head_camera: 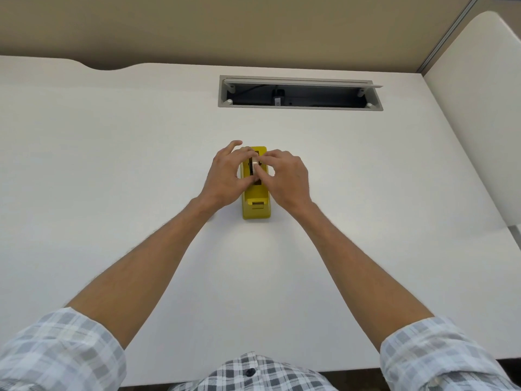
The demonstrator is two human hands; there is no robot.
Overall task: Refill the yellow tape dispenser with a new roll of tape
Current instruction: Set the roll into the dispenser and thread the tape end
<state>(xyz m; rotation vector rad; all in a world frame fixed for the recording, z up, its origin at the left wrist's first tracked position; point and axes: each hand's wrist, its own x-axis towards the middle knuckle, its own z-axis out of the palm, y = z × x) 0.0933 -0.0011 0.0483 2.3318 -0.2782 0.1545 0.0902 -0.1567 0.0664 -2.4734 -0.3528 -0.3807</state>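
Yellow tape dispenser sits on the white desk, roughly frame centre, long axis running 12 to 6 o'clock. Body is a glossy mustard-yellow block with rounded corners; near end at 6 o'clock carries a small stepped cutter section with a ribbed slot, far end at 12 o'clock is a flat yellow lip. Top is open along the middle, dark inside. Tape roll stands on edge in that slot, pale translucent rim facing up, seated in or just above the cradle; can't tell which since fingers cover the sides. Left hand comes in from 7 o'clock, thumb and fingers curled onto the left flank of the roll and dispenser, index finger lifted and pointing toward 12 o'clock, clear of everything. Right hand comes in from 5 o'clock, fingertips pinched on the right side of the roll, thumb lying across the dispenser top. Both hands are closed on the roll, one on each side. Forearms bare, plaid sleeves rolled up at the bottom corners. At 12 o'clock from the dispenser, well apart, a grey-framed cable tray opening is let into the desk, lid up, dark cabling inside. Beige partition behind the desk.
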